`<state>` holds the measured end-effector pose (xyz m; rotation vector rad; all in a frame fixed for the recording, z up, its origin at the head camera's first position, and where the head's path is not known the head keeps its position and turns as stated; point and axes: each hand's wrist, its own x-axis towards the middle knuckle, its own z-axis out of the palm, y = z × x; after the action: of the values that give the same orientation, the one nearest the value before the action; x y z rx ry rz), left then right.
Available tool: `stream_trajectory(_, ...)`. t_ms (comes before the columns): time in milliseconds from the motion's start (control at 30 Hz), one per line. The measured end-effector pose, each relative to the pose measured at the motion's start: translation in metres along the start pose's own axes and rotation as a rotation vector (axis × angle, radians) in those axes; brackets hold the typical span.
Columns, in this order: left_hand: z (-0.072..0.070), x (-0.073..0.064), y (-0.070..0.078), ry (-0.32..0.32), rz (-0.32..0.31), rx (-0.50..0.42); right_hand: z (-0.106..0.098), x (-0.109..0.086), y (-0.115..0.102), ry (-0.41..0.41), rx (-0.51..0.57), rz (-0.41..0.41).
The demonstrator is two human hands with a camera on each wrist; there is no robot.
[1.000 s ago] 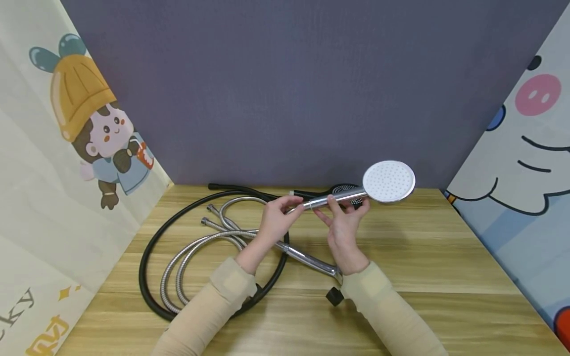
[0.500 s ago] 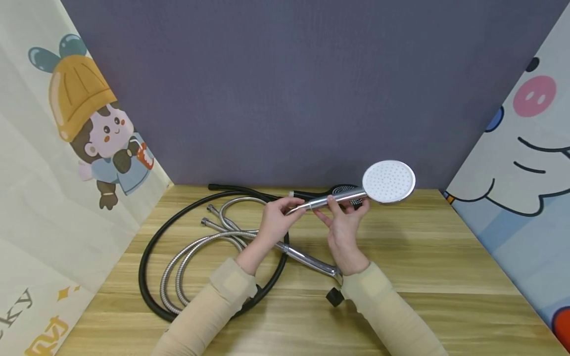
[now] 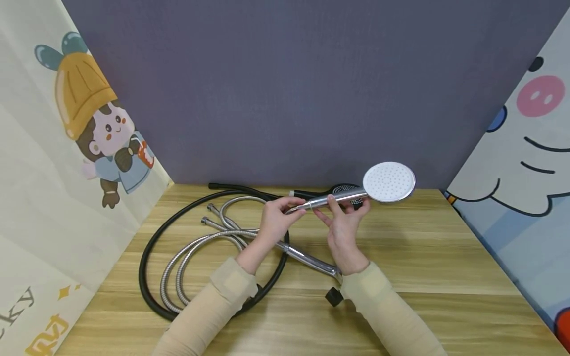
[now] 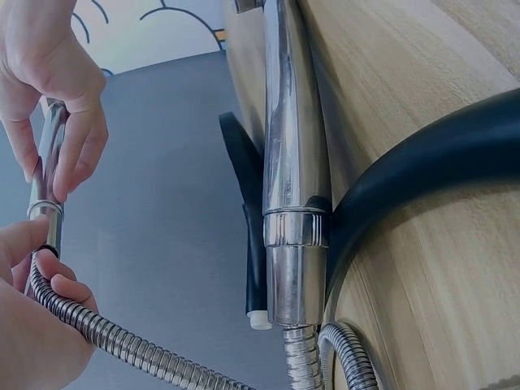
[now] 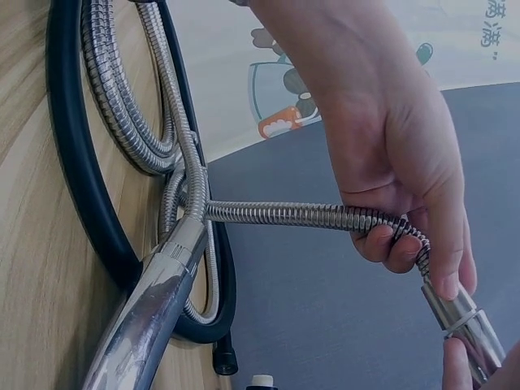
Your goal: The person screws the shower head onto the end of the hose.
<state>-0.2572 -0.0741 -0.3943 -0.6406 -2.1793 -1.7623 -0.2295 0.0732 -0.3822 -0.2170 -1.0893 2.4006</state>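
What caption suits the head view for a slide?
Left hand pinches silver hose, right hand holds shower head, above wooden table.

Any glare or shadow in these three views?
Head: soft shadow on the table right of the right hand, shower head looks sharp; left wrist: bright streaks along the lying metal handle; right wrist: white glints on that handle.

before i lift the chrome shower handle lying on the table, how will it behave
The chrome handle may feel slippery, since its surface looks smooth and glossy. The ribbed metal hose on its end bends, so it will probably trail loosely. Being rounded, the handle might roll slightly.
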Motion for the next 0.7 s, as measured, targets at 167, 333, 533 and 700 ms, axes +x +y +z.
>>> stream_trajectory(167,0.0004,0.0002,0.0,0.003,0.001,-0.041,0.0004,-0.0005,-0.0006,-0.002,-0.003,0.001)
stream_trajectory(333,0.0001,-0.0002,-0.0003,0.003,-0.008,-0.03,-0.0004,0.0004,-0.0003,-0.011,0.004,0.002)
stream_trajectory(533,-0.0018,0.0006,-0.0008,-0.031,-0.039,0.024,-0.0007,0.0016,-0.0011,0.001,-0.008,0.014)
stream_trajectory(700,-0.002,0.0016,-0.0018,-0.052,-0.02,0.065,-0.001,0.0019,-0.0018,0.004,-0.02,0.019)
